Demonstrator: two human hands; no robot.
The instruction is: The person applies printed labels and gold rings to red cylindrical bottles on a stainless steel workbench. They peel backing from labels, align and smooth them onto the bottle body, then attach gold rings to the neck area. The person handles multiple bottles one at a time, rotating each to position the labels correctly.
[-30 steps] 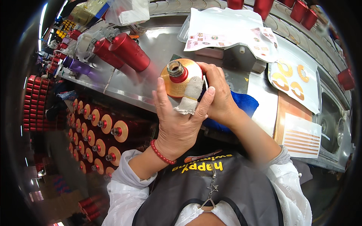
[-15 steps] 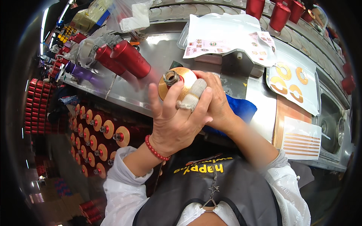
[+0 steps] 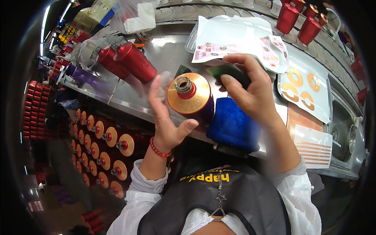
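Observation:
A bottle (image 3: 188, 100) with a gold ring-shaped label round its shoulder and a clear glass neck stands in front of me near the bench edge. My left hand (image 3: 166, 117) is beside its left side, fingers spread and thumb apart, holding nothing. A pale finger cover on it is blurred. To the right of the bottle, my right hand (image 3: 254, 88) is raised, with a dark green flat scraper-like piece (image 3: 231, 74) between thumb and fingers. Below that hand lies a blue plush pad (image 3: 231, 125), against the bottle's right side.
Two red bottles (image 3: 135, 62) lean at the left of the metal bench. A white tray (image 3: 323, 105) with gold ring labels lies right, beside a sheet (image 3: 313, 145) of gold strips. Gold-ringed bottles (image 3: 100, 141) stand in rows lower left. More red bottles (image 3: 288, 17) ride the conveyor.
Both hands have come off the bottle's top. The left has opened beside it; the right has moved right and now holds the dark green piece. Bottles on the conveyor have shifted right.

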